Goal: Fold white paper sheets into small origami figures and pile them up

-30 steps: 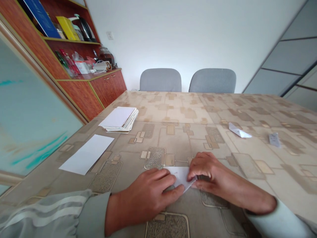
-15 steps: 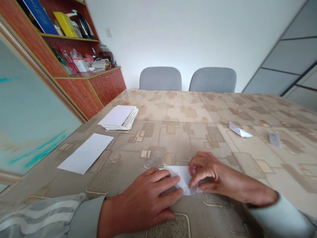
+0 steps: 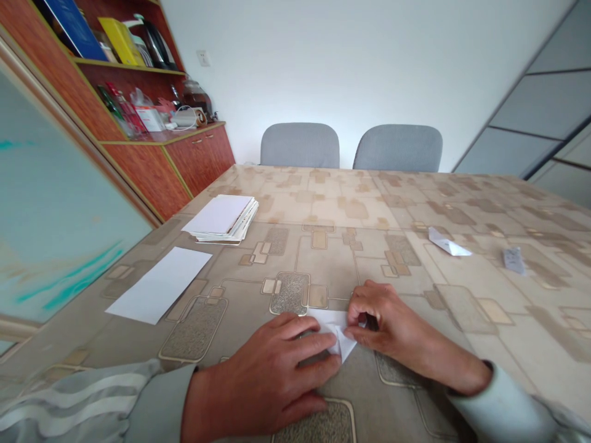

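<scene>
A small white folded paper (image 3: 339, 332) lies on the patterned table (image 3: 332, 258) near the front edge, between my two hands. My left hand (image 3: 272, 369) lies flat on the paper's left part, fingers stretched out and pressing it down. My right hand (image 3: 383, 326) is curled, its fingertips pinching the paper's right edge. Most of the paper is hidden under the fingers.
A single white sheet (image 3: 159, 284) lies to the left, a stack of white sheets (image 3: 224, 218) behind it. A folded white paper (image 3: 446, 242) and a small grey folded piece (image 3: 513, 259) sit at the right. Two grey chairs (image 3: 351, 146) stand at the far side, a wooden cabinet (image 3: 152, 132) at the left.
My right hand has shifted a little left and curled tighter on the paper's edge. The paper's visible tip now points down between the hands. My left hand has barely moved.
</scene>
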A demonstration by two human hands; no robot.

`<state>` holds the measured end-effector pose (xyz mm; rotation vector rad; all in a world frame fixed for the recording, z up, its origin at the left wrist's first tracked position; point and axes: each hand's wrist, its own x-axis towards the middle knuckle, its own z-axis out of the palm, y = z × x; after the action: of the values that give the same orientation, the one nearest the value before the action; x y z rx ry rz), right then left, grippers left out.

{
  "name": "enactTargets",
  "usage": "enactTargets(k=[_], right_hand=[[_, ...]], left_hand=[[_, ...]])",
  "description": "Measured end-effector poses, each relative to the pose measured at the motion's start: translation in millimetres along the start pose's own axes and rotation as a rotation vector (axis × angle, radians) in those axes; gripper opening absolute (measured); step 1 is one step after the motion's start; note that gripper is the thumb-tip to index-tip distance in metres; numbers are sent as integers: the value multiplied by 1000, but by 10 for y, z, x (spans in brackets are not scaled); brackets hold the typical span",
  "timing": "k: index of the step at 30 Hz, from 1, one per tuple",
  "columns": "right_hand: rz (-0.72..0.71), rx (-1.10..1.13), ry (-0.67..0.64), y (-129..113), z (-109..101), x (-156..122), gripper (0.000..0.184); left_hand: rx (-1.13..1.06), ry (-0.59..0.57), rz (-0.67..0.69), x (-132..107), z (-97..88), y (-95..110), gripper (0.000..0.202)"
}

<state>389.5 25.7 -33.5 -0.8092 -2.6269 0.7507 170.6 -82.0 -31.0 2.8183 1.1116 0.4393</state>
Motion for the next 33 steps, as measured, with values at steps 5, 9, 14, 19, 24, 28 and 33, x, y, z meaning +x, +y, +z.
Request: enactTargets(k=[5, 9, 14, 19, 24, 28, 33], right_hand=[[13, -18, -2, -8, 11, -20, 14], [7, -17, -12, -5, 26, -15, 16], [26, -43, -22, -65, 26, -2, 16], [39, -104, -47, -105, -20, -28, 13], [48, -189, -66, -80, -100, -106, 11], [156, -236, -84, -48, -191, -149, 11], [134, -142, -21, 23, -208, -150, 12]], left_hand=[[-13, -33, -25, -7, 1, 29, 45], [18, -65, -45, 11, 16, 52, 53], [97, -111, -48, 37, -7, 83, 55], [121, -141, -41, 50, -35, 104, 60], [80, -167, -45, 51, -46, 93, 61], [51, -168, -47, 37, -59, 68, 61], [33, -172, -44, 46, -45, 70, 62]])
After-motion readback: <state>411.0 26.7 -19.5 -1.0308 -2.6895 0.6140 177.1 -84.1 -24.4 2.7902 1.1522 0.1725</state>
